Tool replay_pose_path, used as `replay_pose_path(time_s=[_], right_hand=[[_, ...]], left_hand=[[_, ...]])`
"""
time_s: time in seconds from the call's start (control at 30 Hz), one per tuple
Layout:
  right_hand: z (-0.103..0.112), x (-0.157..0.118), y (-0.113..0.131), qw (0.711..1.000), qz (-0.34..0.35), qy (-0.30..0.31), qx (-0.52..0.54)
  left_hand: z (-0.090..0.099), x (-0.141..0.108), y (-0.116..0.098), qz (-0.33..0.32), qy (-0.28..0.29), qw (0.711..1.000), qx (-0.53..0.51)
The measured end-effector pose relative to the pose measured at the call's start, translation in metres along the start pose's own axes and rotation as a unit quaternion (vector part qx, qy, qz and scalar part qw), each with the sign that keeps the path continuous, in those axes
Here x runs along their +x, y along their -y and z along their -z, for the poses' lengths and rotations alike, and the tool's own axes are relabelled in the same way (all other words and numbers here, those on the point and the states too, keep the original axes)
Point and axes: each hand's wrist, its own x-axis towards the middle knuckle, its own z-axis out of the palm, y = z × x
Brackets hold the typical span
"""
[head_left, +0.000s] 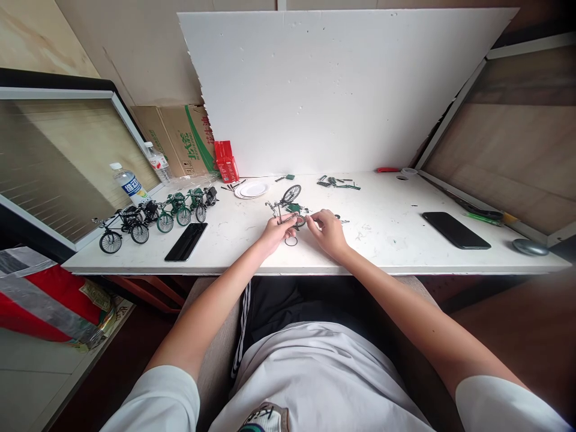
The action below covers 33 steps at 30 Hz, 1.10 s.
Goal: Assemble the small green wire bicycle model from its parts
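Note:
My left hand (273, 234) grips a small model bicycle (279, 213), tilted with one spoked wheel (291, 193) raised. The bicycle's other wheel (299, 222) sits low between my two hands. My right hand (327, 231) has its fingers pinched at the right side of that lower wheel; what lies between the fingertips is too small to make out. Just below my left fingers, a thin dark ring (291, 241) shows against the white table. Behind the hands lies a small green part (294, 207), and more little dark pieces (342, 219) lie beyond my right hand.
Several model bicycles (164, 223) stand in a row at left, near a phone (186, 242) and a bottle (130, 185). Farther back are white plates (252, 189), a red box (226, 162) and loose frame parts (338, 182). Another phone (455, 230) lies at right.

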Motion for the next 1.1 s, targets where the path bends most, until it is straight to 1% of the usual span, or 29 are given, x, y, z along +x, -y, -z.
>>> replay_pose_path(time_s=[0.13, 0.27, 0.47, 0.7, 0.93, 1.1], right_hand=[[0.000, 0.000, 0.000, 1.000, 0.000, -0.003, 0.006], [0.000, 0.000, 0.000, 1.000, -0.005, 0.007, -0.003], [-0.001, 0.000, -0.003, 1.000, 0.000, 0.025, 0.000], [-0.003, 0.000, -0.006, 1.000, -0.001, 0.030, 0.003], [0.000, 0.000, -0.001, 0.999, 0.006, 0.039, 0.002], [0.001, -0.001, 0.002, 0.999, 0.003, 0.040, 0.006]], left_hand=[[-0.003, 0.000, 0.001, -0.021, -0.030, 0.998, 0.048], [-0.007, 0.000, 0.000, -0.046, -0.061, 0.993, 0.088], [-0.010, 0.001, 0.000, -0.059, -0.065, 0.991, 0.100], [-0.010, 0.000, 0.000, -0.041, -0.073, 0.992, 0.099], [-0.009, 0.001, 0.001, -0.035, -0.070, 0.990, 0.117], [-0.010, 0.002, 0.001, -0.028, -0.079, 0.990, 0.113]])
